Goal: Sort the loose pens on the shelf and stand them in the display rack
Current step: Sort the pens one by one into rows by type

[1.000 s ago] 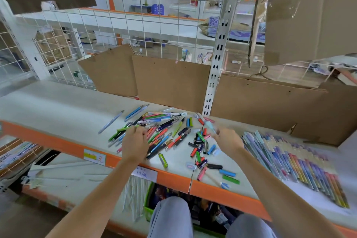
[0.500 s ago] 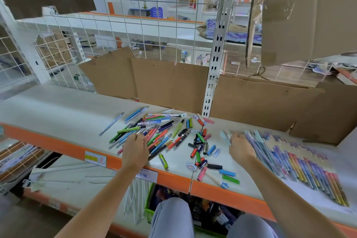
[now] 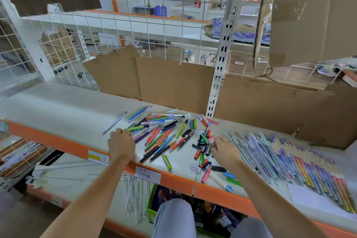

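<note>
Head view: right hand (image 3: 225, 150) back from the sorted row (image 3: 289, 162) to the cluster of short caps and barrels (image 3: 203, 147), fingers curled onto a small dark piece, exact hold unclear. Left hand (image 3: 120, 142) still at the left edge of the loose pens (image 3: 160, 135) on the shelf (image 3: 58, 110), clenched around several. Likely one pen delivered, next pick starting. No display rack in sight.

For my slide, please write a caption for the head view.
Both hands reach into loose pens on a shelf.
</note>
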